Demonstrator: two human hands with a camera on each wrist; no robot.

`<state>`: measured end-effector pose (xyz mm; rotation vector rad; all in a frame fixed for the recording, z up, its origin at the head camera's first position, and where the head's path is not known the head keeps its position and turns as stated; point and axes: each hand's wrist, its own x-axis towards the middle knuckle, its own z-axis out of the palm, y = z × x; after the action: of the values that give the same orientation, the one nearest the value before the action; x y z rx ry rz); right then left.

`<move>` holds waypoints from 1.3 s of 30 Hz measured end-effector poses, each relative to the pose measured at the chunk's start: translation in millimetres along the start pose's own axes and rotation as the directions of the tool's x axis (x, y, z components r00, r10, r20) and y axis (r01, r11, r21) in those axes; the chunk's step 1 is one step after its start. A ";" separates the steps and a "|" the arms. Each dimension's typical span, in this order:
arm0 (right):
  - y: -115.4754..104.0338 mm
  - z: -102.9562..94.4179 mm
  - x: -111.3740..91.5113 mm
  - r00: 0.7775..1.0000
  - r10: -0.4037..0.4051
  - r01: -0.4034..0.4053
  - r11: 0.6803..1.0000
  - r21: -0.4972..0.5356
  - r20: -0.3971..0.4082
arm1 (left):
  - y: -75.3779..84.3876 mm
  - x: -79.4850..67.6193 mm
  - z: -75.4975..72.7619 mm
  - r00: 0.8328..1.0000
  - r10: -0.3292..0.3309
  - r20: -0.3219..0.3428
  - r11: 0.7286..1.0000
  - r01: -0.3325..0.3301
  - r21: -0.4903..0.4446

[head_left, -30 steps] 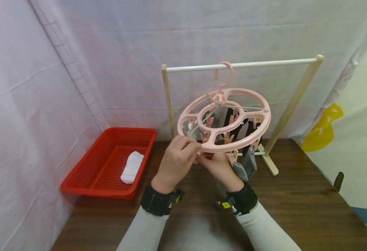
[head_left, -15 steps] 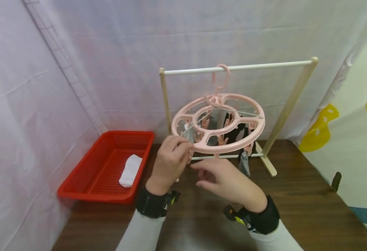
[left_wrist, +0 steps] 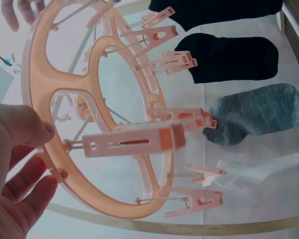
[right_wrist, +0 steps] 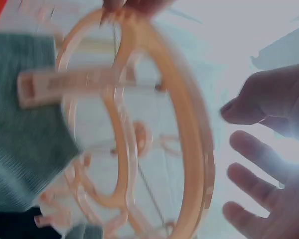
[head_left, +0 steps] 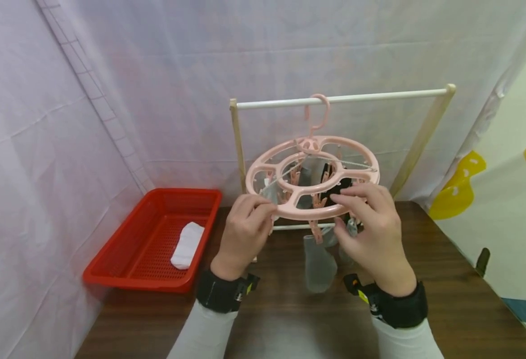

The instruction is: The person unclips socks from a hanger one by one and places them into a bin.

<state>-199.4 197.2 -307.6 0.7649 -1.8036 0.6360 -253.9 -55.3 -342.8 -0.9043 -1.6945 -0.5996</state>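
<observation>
A pink round clip hanger point(head_left: 317, 213) hangs by its hook from a white rail. My left hand point(head_left: 241, 234) pinches the ring's front left rim between thumb and fingers. Beside the front right rim is my right hand point(head_left: 377, 234), fingers loosely bent; the right wrist view shows a gap between it and the ring point(right_wrist: 192, 129). At the front, a pink clip point(head_left: 315, 232) holds a grey sock point(head_left: 319, 269). The left wrist view shows black socks point(left_wrist: 234, 57), another grey sock point(left_wrist: 261, 113) and a whitish item point(left_wrist: 254, 169) on further clips. An unloaded clip point(left_wrist: 134, 140) points out near my left thumb.
A red basket point(head_left: 132, 285) stands on the left of the brown table point(head_left: 281, 319), with a folded white sock point(head_left: 187, 245) inside. The rail point(head_left: 384, 95) runs between wooden posts point(head_left: 420, 142) behind the hanger. White cloth point(head_left: 177, 99) encloses the back and left.
My right hand has left the front left rim, beside my left hand, and moved right. The front grey sock now shows more fully. My left hand keeps its hold on the ring.
</observation>
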 end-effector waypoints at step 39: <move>20.8 9.3 -2.1 0.995 -0.002 0.002 1.000 0.000 -0.102 | 1.0 -0.9 -0.4 0.995 -0.090 -0.036 0.995 0.091 0.030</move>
<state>-220.1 204.5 -314.1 0.7218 -1.7097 0.6616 -252.8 -55.3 -343.6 -0.7938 -1.7166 -0.6437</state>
